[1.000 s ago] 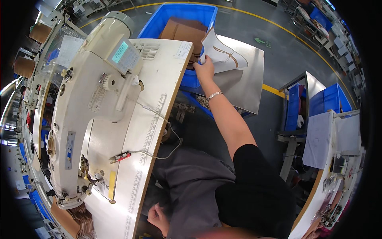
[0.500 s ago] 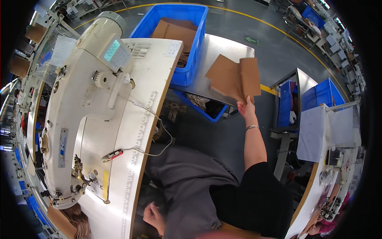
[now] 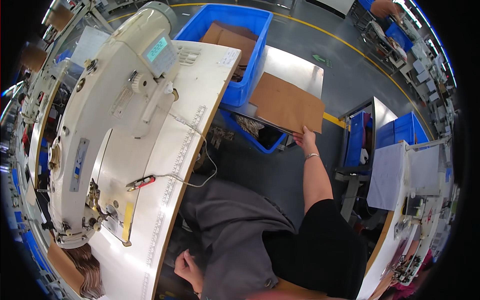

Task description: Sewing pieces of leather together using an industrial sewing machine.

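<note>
At two o'clock a brown sheet [image 3: 287, 102] lies over the metal table [image 3: 295, 61], its near corner pinched between the right hand's [image 3: 306, 141] thumb and fingers. The left hand [image 3: 188, 267], toward seven, is half-curled; whether it grips anything cannot be told. Lettering marks the sewing machine's badge [image 3: 79, 165] at nine, lit digits its screen [image 3: 158, 48] at eleven, small print a white label [image 3: 230, 57] at twelve.

I read lit digits on the screen [image 3: 158, 49] of the sewing machine [image 3: 107, 85], a lettered plate [image 3: 79, 165] on its body, ruler marks [image 3: 181, 150] along my table [image 3: 200, 75], a tiny-print corner label [image 3: 229, 57], and a green arrow [image 3: 319, 58] on the floor [image 3: 295, 36].
</note>
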`<state>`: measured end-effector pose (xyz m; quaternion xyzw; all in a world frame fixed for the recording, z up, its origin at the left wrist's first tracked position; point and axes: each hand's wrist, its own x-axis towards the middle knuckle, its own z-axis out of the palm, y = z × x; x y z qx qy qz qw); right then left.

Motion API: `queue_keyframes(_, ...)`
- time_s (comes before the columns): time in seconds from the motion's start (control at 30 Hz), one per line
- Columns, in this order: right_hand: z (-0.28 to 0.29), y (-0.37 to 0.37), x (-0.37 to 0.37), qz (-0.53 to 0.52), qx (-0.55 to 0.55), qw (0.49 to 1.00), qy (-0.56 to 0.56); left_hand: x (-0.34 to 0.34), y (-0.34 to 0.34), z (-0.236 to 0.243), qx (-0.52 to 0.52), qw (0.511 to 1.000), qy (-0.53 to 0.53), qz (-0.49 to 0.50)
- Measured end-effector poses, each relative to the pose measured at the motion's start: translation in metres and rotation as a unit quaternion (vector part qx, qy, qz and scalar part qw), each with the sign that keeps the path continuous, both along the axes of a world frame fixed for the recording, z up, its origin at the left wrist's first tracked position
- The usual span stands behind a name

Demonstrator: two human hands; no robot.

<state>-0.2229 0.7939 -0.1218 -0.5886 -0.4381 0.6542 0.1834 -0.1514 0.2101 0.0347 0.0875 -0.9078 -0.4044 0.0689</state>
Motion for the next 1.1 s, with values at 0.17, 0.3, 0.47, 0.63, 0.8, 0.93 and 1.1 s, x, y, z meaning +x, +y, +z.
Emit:
queue_keyframes(0.17, 0.025, -0.005, 0.013, 0.1, -0.104, 0.981, -0.132, 0.004, -0.003, 0.001, 0.002, 1.0, -0.029, 0.011)
queue_keyframes(0.3, 0.021, -0.025, 0.012, 0.308, 0.118, 0.905, -0.27, 0.0, -0.006, 0.004, 0.02, 0.999, -0.013, 0.037)
queue_keyframes(0.47, 0.016, -0.052, -0.026, 0.325, 0.589, 0.685, -0.28, -0.004, -0.016, 0.012, 0.009, 0.998, 0.058, 0.001)
queue_keyframes(0.63, 0.097, -0.125, -0.089, 0.28, 0.616, 0.732, -0.074, 0.003, -0.043, 0.04, -0.084, 0.985, 0.15, -0.025)
queue_keyframes(0.8, 0.2, -0.274, -0.127, 0.44, 0.654, 0.541, 0.293, -0.004, -0.095, 0.085, -0.208, 0.942, 0.264, -0.009)
queue_keyframes(0.93, 0.222, -0.371, -0.147, 0.554, 0.645, 0.439, 0.289, -0.043, -0.159, 0.124, -0.346, 0.895, 0.271, 0.083)
queue_keyframes(1.1, 0.217, -0.394, -0.152, 0.575, 0.669, 0.402, 0.246, -0.11, -0.25, 0.171, -0.457, 0.816, 0.307, 0.175)
